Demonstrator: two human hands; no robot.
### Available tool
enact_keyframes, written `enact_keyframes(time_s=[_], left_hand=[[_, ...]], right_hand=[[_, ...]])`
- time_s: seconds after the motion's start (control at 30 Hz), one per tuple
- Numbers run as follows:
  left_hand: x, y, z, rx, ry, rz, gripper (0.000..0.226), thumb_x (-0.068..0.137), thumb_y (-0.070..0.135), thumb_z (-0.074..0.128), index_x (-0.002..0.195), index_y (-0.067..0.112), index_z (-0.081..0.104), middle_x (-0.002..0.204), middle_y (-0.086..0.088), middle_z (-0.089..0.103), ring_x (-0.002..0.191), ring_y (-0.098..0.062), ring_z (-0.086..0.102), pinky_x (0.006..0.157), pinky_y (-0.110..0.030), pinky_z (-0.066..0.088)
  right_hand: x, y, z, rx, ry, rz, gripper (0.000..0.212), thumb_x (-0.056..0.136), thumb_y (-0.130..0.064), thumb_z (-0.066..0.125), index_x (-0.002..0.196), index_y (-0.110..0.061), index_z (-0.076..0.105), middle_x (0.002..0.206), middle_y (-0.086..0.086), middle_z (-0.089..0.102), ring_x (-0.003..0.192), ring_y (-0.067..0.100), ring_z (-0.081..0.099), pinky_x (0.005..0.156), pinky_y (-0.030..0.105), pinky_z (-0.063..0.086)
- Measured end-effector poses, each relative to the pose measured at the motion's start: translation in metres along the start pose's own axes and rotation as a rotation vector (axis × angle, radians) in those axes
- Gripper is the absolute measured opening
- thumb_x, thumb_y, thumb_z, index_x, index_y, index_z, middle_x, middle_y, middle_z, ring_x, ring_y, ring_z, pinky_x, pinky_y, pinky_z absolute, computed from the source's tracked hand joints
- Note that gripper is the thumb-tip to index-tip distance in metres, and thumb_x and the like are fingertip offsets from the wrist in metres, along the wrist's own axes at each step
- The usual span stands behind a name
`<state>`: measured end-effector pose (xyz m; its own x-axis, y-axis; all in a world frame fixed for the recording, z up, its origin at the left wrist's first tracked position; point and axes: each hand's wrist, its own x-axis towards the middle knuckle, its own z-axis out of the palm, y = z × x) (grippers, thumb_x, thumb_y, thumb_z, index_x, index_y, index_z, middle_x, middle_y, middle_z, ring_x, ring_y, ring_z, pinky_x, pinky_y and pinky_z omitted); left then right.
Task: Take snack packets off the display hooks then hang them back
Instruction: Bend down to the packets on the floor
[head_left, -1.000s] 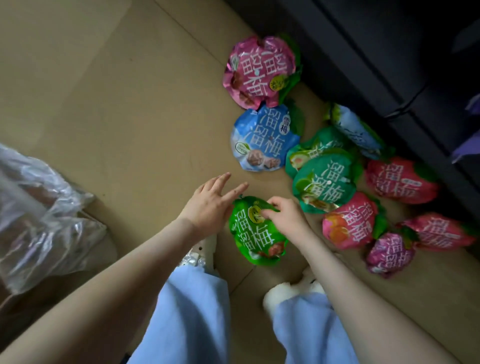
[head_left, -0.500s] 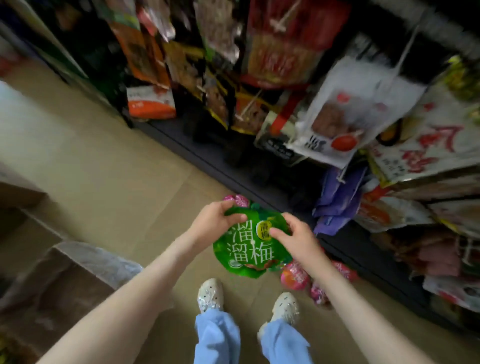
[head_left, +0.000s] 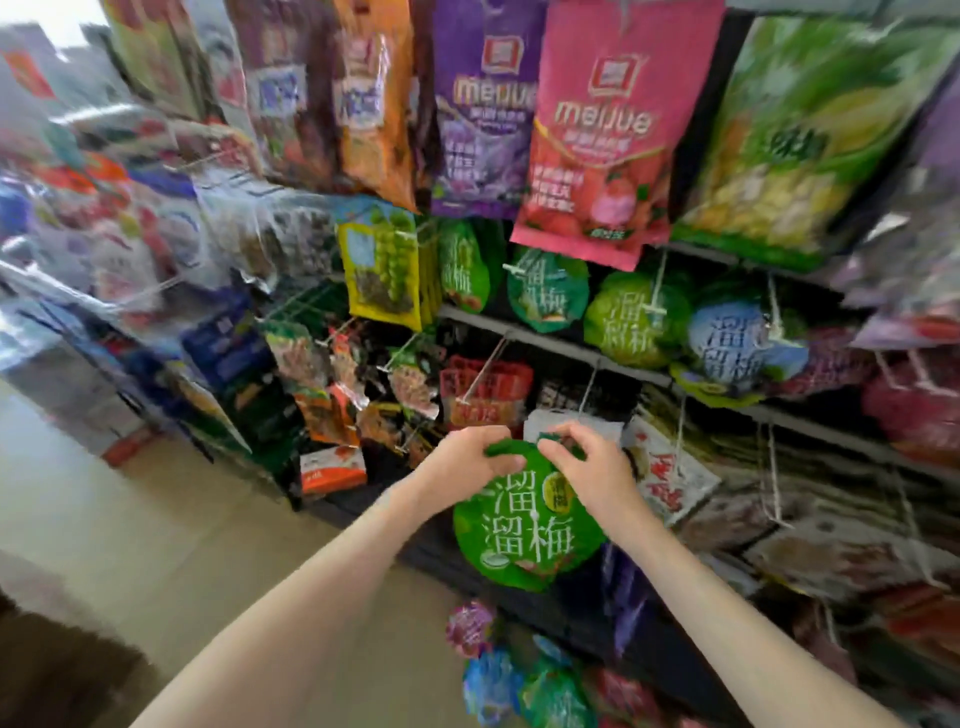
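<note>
Both left hand (head_left: 462, 462) and right hand (head_left: 592, 467) pinch round green plastic snack packet (head_left: 524, 530) — now off tan floor (head_left: 156, 519), rehang next.

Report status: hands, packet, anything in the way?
Both pinching: left hand, right hand on top edge of green packet. Packet held up, not yet hung. Hanging red packet just behind hands; floor packets below.

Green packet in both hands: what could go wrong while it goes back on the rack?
1. The left hand and right hand pinch only the green packet by its top edge, so it could slip or crumple there.
2. The wire hooks stick out among crowded hanging bags; reaching in might knock a neighbour off.
3. Loose packets on the floor lie below and could get stepped on.
</note>
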<state>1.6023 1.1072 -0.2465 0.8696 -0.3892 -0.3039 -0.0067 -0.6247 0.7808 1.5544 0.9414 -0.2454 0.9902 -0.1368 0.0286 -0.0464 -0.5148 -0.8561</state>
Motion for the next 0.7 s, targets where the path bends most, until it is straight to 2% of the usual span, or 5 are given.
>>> enact_keyframes(time_s=[0.1,0.3,0.43,0.57,0.7], left_hand=[[0.003,0.023,-0.011,0.045,0.012,0.055,0.056,0.083,0.041,0.067,0.132,0.017,0.053,0.131,-0.002,0.056,0.116,-0.018,0.056,0.098,-0.035,0.047],[0.030,0.040,-0.050,-0.002,0.040,0.169,0.024,0.090,0.038,0.059,0.103,0.019,0.064,0.100,-0.003,0.070,0.088,-0.021,0.068,0.083,-0.041,0.054],[0.053,0.038,-0.087,0.082,0.015,0.204,0.019,0.091,0.040,0.056,0.093,0.021,0.060,0.094,-0.013,0.070,0.084,-0.034,0.067,0.075,-0.046,0.053],[0.078,0.029,-0.122,0.105,0.021,0.202,0.030,0.091,0.039,0.057,0.113,0.020,0.061,0.099,-0.010,0.069,0.087,-0.031,0.067,0.079,-0.041,0.053],[0.093,0.013,-0.150,0.092,0.089,0.177,0.052,0.091,0.037,0.058,0.136,0.012,0.047,0.115,-0.010,0.063,0.082,-0.019,0.057,0.081,-0.038,0.052]], right_hand=[[0.007,-0.014,-0.018,0.000,0.042,-0.035,0.004,0.088,-0.024,0.062,0.084,-0.024,0.061,0.083,-0.011,0.062,0.080,0.006,0.057,0.066,0.015,0.039],[0.047,-0.042,-0.021,0.004,0.179,-0.024,0.004,0.087,-0.024,0.063,0.083,-0.024,0.063,0.080,-0.012,0.062,0.076,0.001,0.057,0.063,0.009,0.040],[0.080,-0.057,0.000,0.103,0.206,0.032,0.005,0.088,-0.023,0.063,0.091,-0.019,0.065,0.089,-0.004,0.066,0.086,0.011,0.061,0.074,0.021,0.046],[0.105,-0.074,0.027,0.133,0.246,0.064,0.003,0.089,-0.023,0.063,0.090,-0.020,0.064,0.088,-0.004,0.065,0.086,0.011,0.061,0.078,0.027,0.048],[0.129,-0.091,0.056,0.145,0.249,0.088,0.002,0.089,-0.024,0.062,0.089,-0.021,0.062,0.087,-0.004,0.064,0.086,0.012,0.061,0.078,0.029,0.047]])
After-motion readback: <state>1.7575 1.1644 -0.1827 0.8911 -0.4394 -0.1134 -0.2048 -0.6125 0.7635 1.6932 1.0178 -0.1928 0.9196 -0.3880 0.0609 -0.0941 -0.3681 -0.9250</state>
